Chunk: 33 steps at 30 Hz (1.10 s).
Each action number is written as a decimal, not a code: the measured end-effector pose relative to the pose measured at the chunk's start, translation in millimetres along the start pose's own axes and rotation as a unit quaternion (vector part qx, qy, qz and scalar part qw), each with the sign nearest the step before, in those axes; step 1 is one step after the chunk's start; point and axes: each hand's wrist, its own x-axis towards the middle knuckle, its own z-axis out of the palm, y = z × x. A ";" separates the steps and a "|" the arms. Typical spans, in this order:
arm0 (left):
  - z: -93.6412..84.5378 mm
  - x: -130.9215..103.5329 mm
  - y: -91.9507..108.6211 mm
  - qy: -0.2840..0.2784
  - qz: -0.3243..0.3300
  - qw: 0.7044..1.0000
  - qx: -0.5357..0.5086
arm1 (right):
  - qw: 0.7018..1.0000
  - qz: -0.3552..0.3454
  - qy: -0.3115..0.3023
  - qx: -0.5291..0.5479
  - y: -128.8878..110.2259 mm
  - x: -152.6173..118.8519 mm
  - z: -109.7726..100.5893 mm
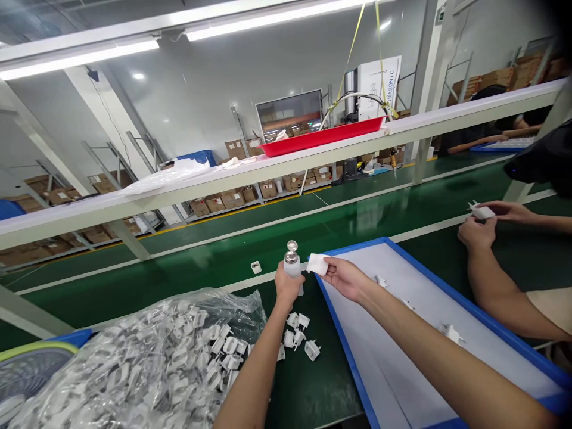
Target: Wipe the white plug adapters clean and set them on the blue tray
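My left hand (288,289) is wrapped around a translucent white dispenser bottle (292,268) with a shiny metal top, its round lid flipped up. Just to the right, my right hand (346,277) pinches a white square piece (318,264) between thumb and fingers; whether it is a folded wipe or a plastic part I cannot tell. The piece is close beside the bottle but apart from it. Below my left hand, several loose white plug adapters (312,350) lie on the dark green work surface.
A clear plastic bag (170,357) full of white plug parts fills the lower left, beside a fan (36,375). A blue-rimmed tray (357,351) holds several adapters. One white part (256,267) lies on the green belt. At right, a co-worker's hands (482,229) hold an adapter.
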 end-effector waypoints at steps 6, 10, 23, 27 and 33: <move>-4.5 -0.9 -9.2 0.014 -0.028 0.998 -0.048 | 0.998 0.043 0.029 -0.033 26.7 13.2 -19.4; -9.5 -3.3 -10.3 0.015 -0.029 0.999 -0.042 | 0.997 0.062 0.029 -0.043 39.8 21.7 -21.2; -36.1 -70.7 17.4 0.061 0.092 0.987 0.115 | 0.994 0.109 0.011 -0.010 75.2 -4.8 -5.5; -33.8 -94.5 21.8 0.056 0.156 0.968 0.190 | 0.995 0.095 -0.001 -0.019 88.0 -31.6 -6.8; -32.4 -103.7 24.4 0.084 0.186 0.952 0.230 | 0.998 0.029 -0.009 -0.051 89.5 -55.8 -13.5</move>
